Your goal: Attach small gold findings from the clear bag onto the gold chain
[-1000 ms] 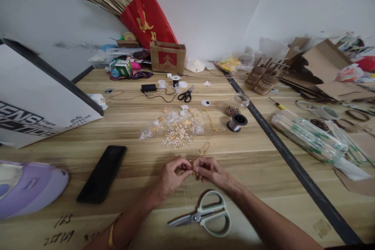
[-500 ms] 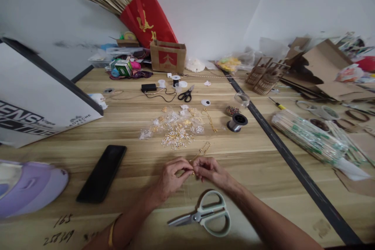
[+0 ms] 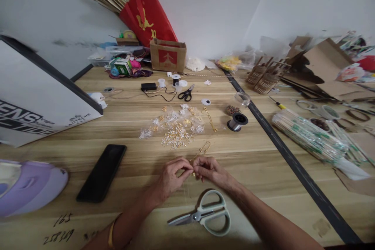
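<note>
My left hand [image 3: 171, 175] and my right hand [image 3: 210, 170] meet fingertip to fingertip just above the wooden table [image 3: 258, 156]. Both pinch the near end of a thin gold chain [image 3: 201, 150], which trails away from them toward a pile of small gold and silver findings in clear bags [image 3: 175, 127]. Pale green scissors [image 3: 205, 213] lie shut on the table right under my right wrist. A yellow band sits on my left wrist.
A black phone [image 3: 102, 172] lies to the left, beyond it a purple and white object [image 3: 29, 185] and a large white bag [image 3: 35, 97]. A wire spool [image 3: 237, 122], black scissors [image 3: 186, 93], a red bag [image 3: 146, 15], cardboard pieces [image 3: 322, 66] and bundled sticks [image 3: 310, 136] are further off.
</note>
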{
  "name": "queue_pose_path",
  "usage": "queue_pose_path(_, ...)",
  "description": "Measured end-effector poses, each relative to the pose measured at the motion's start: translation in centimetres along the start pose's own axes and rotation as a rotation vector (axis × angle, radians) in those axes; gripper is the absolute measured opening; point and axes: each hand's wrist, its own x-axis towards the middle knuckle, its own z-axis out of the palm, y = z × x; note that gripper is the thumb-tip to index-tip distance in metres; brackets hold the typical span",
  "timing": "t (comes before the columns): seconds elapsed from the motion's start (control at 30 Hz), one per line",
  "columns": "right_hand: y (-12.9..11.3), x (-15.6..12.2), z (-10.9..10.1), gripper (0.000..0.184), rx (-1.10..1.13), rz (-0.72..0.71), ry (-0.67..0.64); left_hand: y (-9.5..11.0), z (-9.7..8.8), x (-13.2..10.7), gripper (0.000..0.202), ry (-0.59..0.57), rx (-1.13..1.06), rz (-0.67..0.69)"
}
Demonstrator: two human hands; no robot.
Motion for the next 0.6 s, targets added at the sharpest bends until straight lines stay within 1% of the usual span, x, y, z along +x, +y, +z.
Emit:
queue_pose_path(0.1, 0.01, 0.02, 0.00, 0.038, -0.015, -0.004, 0.006, -0.21, 0.10, -0.07, 0.012, -0.019, -0.049, -0.073)
queue_pose_path(0.23, -0.19, -0.11, 0.06, 0.037, -0.061, -0.020, 0.027, -0.34, 0.07, 0.04, 0.013, -0.082, -0.172, -0.232)
queue_pose_path(0.37, -0.36, -0.41, 0.05, 0.033, -0.192, -0.102, 0.068, -0.45, -0.18, 0.18, 0.017, -0.137, -0.321, -0.325)
queue_pose_path(0.5, -0.53, -0.73, -0.02, 0.028, -0.333, -0.162, 0.083, -0.74, -0.36, 0.20, 0.024, -0.200, -0.525, -0.442)
queue_pose_path(0.6, -0.67, -0.84, -0.06, 0.023, -0.389, -0.192, 0.087, -0.84, -0.32, 0.23, 0.029, -0.228, -0.607, -0.519)
